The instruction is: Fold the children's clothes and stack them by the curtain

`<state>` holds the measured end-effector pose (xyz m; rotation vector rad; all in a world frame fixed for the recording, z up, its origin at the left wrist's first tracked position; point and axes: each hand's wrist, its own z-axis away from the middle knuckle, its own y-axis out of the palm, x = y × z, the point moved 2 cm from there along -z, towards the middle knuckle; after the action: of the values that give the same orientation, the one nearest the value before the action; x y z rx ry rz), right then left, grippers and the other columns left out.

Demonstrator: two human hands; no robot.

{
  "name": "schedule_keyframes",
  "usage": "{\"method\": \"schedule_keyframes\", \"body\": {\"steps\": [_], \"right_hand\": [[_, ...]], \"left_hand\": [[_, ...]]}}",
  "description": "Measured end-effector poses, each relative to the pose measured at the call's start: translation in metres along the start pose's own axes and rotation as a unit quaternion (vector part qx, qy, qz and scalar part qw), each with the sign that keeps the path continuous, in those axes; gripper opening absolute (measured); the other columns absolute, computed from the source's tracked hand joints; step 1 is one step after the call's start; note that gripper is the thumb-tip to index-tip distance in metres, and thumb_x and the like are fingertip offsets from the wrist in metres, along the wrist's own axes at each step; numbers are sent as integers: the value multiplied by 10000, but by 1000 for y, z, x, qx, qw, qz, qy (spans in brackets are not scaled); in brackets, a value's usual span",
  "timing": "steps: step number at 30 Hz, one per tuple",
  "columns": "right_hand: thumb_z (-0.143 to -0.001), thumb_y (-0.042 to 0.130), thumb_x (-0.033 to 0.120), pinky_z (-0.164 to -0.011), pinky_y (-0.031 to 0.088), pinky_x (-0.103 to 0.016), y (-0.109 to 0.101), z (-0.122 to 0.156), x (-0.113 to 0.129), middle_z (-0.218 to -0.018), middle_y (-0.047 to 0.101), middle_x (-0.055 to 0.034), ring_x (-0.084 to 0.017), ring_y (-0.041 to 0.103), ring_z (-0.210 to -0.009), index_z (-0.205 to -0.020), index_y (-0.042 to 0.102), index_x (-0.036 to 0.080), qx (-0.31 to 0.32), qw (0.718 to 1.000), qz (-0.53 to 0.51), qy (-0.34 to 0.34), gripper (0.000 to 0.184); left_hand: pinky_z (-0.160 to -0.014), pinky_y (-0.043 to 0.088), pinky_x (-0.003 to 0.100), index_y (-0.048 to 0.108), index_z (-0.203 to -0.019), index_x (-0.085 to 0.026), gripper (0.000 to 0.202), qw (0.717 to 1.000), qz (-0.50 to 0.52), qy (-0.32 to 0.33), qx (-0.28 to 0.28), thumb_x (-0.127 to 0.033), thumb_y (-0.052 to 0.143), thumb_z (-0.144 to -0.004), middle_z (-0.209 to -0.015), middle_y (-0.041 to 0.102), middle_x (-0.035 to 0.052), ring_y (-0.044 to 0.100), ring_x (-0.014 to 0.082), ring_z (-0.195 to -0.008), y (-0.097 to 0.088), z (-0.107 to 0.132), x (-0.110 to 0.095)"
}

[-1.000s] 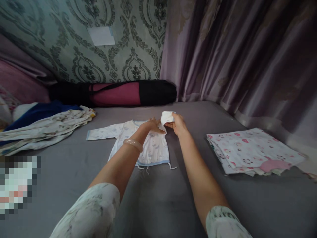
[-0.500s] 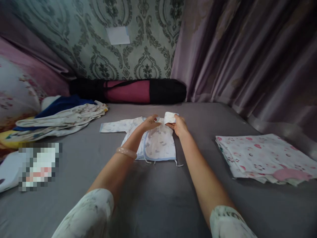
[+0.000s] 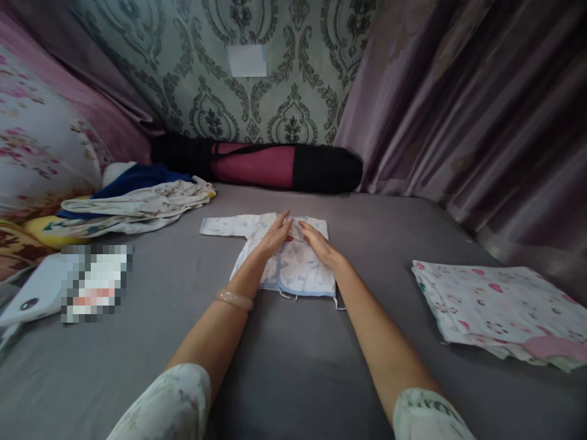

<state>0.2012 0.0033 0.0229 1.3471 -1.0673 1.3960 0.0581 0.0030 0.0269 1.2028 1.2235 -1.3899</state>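
Observation:
A small white baby shirt (image 3: 306, 269) with pale blue trim and thin ties lies flat on the grey sheet. Its left sleeve (image 3: 224, 225) stretches out to the side, while the right sleeve is folded in over the body. My left hand (image 3: 276, 235) rests over the upper middle of the shirt, fingers extended. Facing it, my right hand (image 3: 317, 243) lies on the folded-in side with its fingers stretched out. Neither hand grips the cloth. Part of the chest and collar is hidden behind the hands.
A folded white cloth with pink prints (image 3: 499, 308) lies at the right. At the left are a heap of clothes (image 3: 137, 205), a white phone (image 3: 43, 293) and a blurred-out item (image 3: 98, 284). A long black and pink bag (image 3: 252, 165) lies along the wall.
My right hand has laid the shirt's right sleeve inward across the body and let it go. The view has shifted slightly to the left.

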Motion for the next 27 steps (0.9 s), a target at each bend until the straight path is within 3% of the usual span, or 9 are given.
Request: {"method": "schedule_keyframes", "body": {"steps": [4,7,10,12,14,17,19,22,27], "right_hand": [[-882,420,263,-1112,308,-382,1,4,-2,-1448,468,-21,-174,390,-1350,-1285,572,242,40,992,116,-24,431],[-891,387,258,-1083,351,-351,-3,1,1,-1397,526,-8,-159,449,-1304,-1254,599,251,31,989,139,-41,421],[-916,327,257,-1064,366,-320,-14,-3,4,-1348,568,-21,-138,483,-1266,-1246,594,231,-30,980,189,-57,426],[-931,292,246,-1088,326,-311,-23,-3,5,-1372,542,-63,-137,457,-1288,-1292,553,186,-81,956,276,-59,449],[-939,279,227,-1126,256,-332,-30,1,5,-1456,444,-110,-155,363,-1360,-1356,487,139,-107,913,389,-59,474],[-954,278,248,-1160,146,-445,-34,8,-2,-1551,268,-129,-217,173,-1444,-1437,373,112,-88,844,527,-50,511],[-968,259,289,-1158,105,-501,-34,13,-7,-1569,216,-127,-247,112,-1455,-1475,299,102,-67,813,577,-42,541],[-973,227,315,-1160,93,-507,-34,15,-11,-1577,184,-122,-256,94,-1457,-1496,237,74,-53,793,605,-40,576],[-950,238,286,-1160,92,-520,-34,15,-10,-1585,156,-101,-248,80,-1459,-1510,204,95,-44,789,613,-33,593]], "left_hand": [[-765,522,245,289,-1485,-225,580,1000,-24,17,-6,-414,417,-952,-1070,630,70,625,141,-890,-2,-1,-1],[-746,519,244,453,-1395,-173,492,999,-38,27,-3,-334,456,-930,-1006,639,71,621,129,-813,0,-4,2],[-710,513,248,589,-1252,-119,400,996,-87,20,-9,-248,477,-891,-905,657,66,607,124,-721,1,-8,7],[-715,514,263,609,-1221,-107,393,993,-114,25,-16,-209,478,-864,-863,669,59,604,130,-699,1,-9,8],[-754,517,285,622,-1206,-107,403,989,-137,45,-22,-175,468,-840,-893,687,68,619,146,-734,0,-9,7],[-869,499,321,653,-1166,-126,399,979,-178,86,-38,-151,449,-825,-1064,690,93,633,186,-901,-3,-8,4],[-941,468,340,664,-1152,-144,393,971,-209,106,-50,-149,439,-828,-1162,664,95,607,206,-1021,-6,-9,4],[-987,440,353,653,-1170,-133,409,958,-257,118,-57,-142,426,-830,-1210,635,110,576,218,-1094,-9,-11,7],[-988,434,361,607,-1238,-138,457,941,-313,113,-59,-134,424,-819,-1203,606,122,574,230,-1077,-13,-13,15]]}}
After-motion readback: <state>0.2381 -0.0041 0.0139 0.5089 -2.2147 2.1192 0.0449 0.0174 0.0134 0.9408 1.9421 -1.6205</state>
